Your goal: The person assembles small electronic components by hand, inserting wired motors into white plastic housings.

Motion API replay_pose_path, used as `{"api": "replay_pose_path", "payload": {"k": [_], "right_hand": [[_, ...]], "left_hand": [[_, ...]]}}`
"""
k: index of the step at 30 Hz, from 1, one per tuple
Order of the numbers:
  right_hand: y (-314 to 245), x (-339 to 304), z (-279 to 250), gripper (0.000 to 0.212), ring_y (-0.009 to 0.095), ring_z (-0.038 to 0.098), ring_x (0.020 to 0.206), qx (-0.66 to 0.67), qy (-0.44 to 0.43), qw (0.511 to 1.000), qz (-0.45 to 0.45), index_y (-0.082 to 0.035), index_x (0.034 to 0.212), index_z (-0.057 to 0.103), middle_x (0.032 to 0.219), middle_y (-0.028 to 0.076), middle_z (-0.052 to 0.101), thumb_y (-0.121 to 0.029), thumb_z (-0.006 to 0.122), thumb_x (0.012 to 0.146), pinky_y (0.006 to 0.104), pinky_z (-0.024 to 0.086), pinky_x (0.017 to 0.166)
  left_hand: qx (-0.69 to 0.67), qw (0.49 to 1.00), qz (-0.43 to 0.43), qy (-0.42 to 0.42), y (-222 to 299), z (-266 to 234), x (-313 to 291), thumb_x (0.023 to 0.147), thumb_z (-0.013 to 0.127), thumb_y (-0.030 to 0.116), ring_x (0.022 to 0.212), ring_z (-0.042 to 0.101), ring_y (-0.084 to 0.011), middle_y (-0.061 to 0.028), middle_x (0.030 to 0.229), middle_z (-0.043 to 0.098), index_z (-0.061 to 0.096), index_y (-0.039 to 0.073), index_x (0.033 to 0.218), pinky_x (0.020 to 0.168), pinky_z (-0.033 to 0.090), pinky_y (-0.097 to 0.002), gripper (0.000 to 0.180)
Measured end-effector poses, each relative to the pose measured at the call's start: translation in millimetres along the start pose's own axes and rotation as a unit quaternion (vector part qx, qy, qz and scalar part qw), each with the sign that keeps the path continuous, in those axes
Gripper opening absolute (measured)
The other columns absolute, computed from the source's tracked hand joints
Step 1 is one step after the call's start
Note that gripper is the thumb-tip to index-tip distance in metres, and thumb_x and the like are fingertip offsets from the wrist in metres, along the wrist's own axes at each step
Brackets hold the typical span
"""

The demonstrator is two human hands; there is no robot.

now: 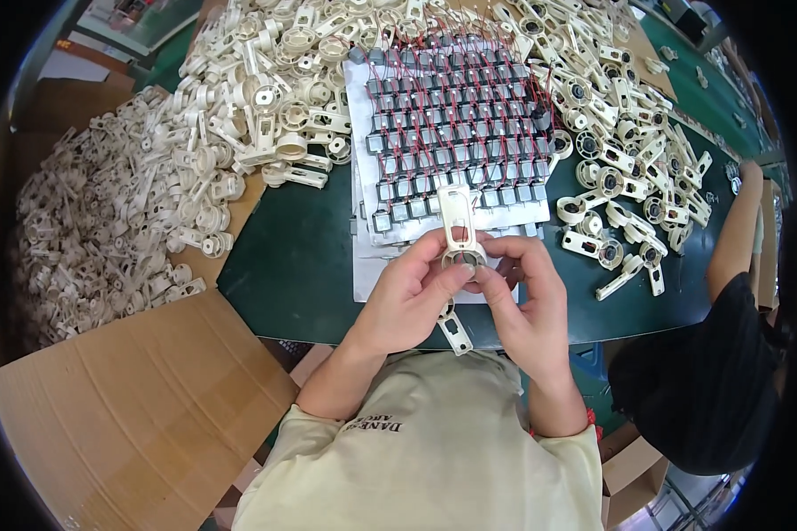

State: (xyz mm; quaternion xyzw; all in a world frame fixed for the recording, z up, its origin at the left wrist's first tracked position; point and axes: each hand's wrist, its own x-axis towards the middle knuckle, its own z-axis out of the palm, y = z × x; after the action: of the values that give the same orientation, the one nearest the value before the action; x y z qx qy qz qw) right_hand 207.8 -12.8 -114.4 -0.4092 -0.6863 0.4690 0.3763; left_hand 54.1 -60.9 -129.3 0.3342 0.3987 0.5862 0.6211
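Observation:
Above the table's front edge, my left hand [411, 295] and my right hand [533, 305] close on a cream plastic housing [456, 212] with a ring at one end and a slotted handle. The handle points away from me. Both thumbs press at the ring, where something small and greyish shows; my fingers partly hide it. Another cream slotted piece [455, 333] shows below my hands, its upper end hidden. Just beyond them lies a white sheet [359, 97] bearing rows of small grey motor-like blocks [456, 133] with red wires.
Cream housings form a large heap [283, 106] at the far left, spilling beside a cardboard box [142, 407]. More housings, several with dark round centres, lie in a pile [624, 168] on the right of the green table [283, 257]. Another person's arm [739, 226] reaches in at the right.

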Motion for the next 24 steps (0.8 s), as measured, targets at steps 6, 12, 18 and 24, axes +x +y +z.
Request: {"api": "replay_pose_path", "payload": {"k": [6,12,18,24], "right_hand": [[11,2,3,0.018,0.007,0.051,0.068,0.206,0.001,0.969,0.134,0.000,0.102,0.059,0.082,0.002,0.060,-0.009,0.067,0.088,0.0238,0.042,0.059],[8,3,6,0.017,0.004,0.046,0.067,0.147,-0.036,0.982,0.111,0.000,0.101,0.059,0.078,-0.002,0.055,-0.006,0.067,0.087,0.0207,0.040,0.060],[15,-2,1,0.013,0.004,0.050,0.070,0.147,-0.003,0.979,0.142,0.001,0.100,0.058,0.085,0.001,0.062,-0.002,0.063,0.089,0.0200,0.043,0.063],[13,-2,7,0.012,0.004,0.049,0.068,0.162,-0.015,0.978,0.133,0.001,0.099,0.058,0.082,0.000,0.060,-0.001,0.064,0.088,0.0184,0.041,0.062]], "left_hand": [[0.059,0.998,-0.025,-0.008,1,-4,5,0.096,0.047,0.000,0.110,0.058,-0.0186,-0.0119,0.124,0.055,0.044,-0.004,0.131,0.093,0.051,-0.0340,0.034],[0.031,0.999,-0.020,-0.005,6,-3,-3,0.096,0.051,0.001,0.115,0.055,-0.0185,-0.0103,0.126,0.055,0.044,-0.002,0.131,0.098,0.046,-0.0333,0.036],[0.004,0.999,-0.020,-0.042,-12,-6,8,0.097,0.050,0.001,0.116,0.053,-0.0167,-0.0087,0.126,0.054,0.043,-0.001,0.132,0.098,0.046,-0.0327,0.036],[-0.006,0.997,-0.053,-0.050,-13,-14,2,0.095,0.050,-0.002,0.118,0.051,-0.0150,-0.0063,0.126,0.053,0.042,0.000,0.134,0.101,0.042,-0.0327,0.040]]}}
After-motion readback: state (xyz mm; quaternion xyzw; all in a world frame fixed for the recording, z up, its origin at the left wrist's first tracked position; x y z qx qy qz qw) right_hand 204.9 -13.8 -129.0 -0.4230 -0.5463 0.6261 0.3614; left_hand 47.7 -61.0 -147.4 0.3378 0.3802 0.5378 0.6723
